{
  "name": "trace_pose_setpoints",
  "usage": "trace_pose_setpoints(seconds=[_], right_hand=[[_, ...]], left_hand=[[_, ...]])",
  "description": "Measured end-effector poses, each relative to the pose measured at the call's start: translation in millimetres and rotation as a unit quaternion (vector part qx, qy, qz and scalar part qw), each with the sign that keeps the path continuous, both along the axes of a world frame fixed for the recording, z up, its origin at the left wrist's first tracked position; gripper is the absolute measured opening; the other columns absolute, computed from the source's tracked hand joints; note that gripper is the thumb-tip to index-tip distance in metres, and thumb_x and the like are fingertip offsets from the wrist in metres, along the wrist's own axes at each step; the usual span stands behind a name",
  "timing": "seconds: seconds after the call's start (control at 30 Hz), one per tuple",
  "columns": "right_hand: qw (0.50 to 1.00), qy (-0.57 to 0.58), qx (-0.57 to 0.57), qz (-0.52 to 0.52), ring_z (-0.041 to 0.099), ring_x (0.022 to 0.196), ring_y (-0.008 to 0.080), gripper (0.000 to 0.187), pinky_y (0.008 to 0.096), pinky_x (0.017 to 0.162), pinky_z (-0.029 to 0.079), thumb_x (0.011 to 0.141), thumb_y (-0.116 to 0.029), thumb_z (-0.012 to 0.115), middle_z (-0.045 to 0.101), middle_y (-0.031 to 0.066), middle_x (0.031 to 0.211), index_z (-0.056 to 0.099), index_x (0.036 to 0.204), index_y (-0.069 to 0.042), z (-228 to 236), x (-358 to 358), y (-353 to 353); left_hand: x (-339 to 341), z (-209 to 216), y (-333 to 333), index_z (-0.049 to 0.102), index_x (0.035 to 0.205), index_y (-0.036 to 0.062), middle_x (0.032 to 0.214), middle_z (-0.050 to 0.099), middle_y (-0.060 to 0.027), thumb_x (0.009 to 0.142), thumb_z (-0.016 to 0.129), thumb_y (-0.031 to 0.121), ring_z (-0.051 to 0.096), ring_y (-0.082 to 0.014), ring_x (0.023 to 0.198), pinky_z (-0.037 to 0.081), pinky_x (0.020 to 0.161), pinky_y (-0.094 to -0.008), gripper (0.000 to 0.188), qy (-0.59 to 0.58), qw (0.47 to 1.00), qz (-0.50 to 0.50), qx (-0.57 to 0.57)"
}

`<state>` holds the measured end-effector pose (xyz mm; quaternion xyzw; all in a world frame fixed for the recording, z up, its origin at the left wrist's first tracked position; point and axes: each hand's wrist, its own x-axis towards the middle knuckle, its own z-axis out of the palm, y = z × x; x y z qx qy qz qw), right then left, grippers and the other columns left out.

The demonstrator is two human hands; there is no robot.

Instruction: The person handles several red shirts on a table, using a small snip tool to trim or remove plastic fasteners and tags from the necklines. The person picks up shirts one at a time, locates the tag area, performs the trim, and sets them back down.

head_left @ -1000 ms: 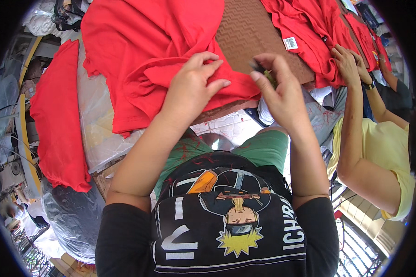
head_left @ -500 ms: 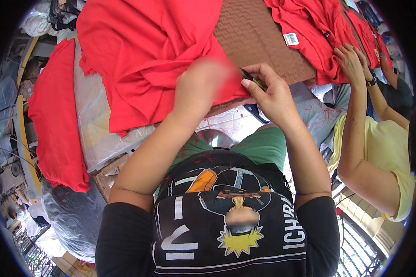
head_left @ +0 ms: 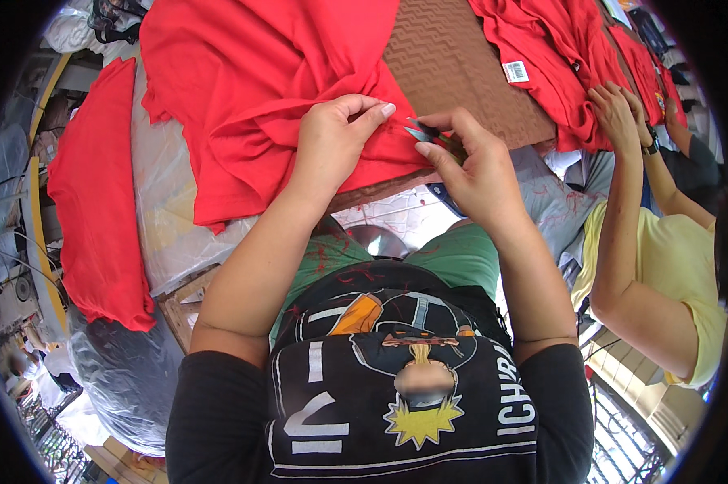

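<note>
A red garment [head_left: 243,89] lies in loose folds on the table in front of me. My left hand [head_left: 336,141] is closed in a pinch on it, thumb against forefinger, with creases running toward the grip. Whether a thread is also between the fingertips is too small to tell. Just to the right, my right hand [head_left: 477,165] is closed around small thread snips [head_left: 454,147]. The snips' two pointed blades are parted and point left toward my left fingertips, over the garment's near right edge. Most of their handle is hidden in my palm.
Brown patterned cloth [head_left: 461,64] covers the table. Another red piece [head_left: 98,202] hangs at the left over plastic sheeting [head_left: 166,218]. At the right, a co-worker in yellow [head_left: 663,282] handles a red garment [head_left: 554,56] with a white tag [head_left: 515,72]. Red thread scraps lie on my clothes.
My left hand has drawn slightly left, away from the snips, and its blurred fingers now show clearly. The snips' blades have come into view, parted. The red garment has shifted slightly.
</note>
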<state>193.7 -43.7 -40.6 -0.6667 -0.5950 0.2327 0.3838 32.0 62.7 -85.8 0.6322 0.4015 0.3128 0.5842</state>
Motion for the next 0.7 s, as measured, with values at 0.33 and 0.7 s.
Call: trace_pose_setpoints(seconds=[0.33,0.7], right_hand=[[0.997,-0.071,-0.028,0.005,0.065,0.087,0.0354,0.017,0.0422,0.072,0.051,0.082,-0.011,0.066,0.066,0.0171,0.092,0.061,0.096,-0.002,-6.0,-8.1,5.0],[0.996,-0.091,-0.019,-0.006,0.064,0.087,0.0373,0.017,0.0444,0.073,0.051,0.083,-0.013,0.065,0.065,0.0172,0.095,0.06,0.095,-0.003,-11.1,-9.0,11.1]], left_hand=[[2.8,-5.4,2.8,0.066,0.094,0.0013,0.088,0.07,-0.0043,0.093,0.064,0.022,0.064,-0.0093,0.08,0.051,0.073,-0.0228,0.02,-0.056,0.997,0.011,-0.044],[4.4,-1.1,4.2,0.068,0.094,0.004,0.086,0.07,-0.0024,0.092,0.065,0.024,0.063,-0.007,0.078,0.049,0.07,-0.0213,0.021,-0.039,0.998,0.009,-0.049]])
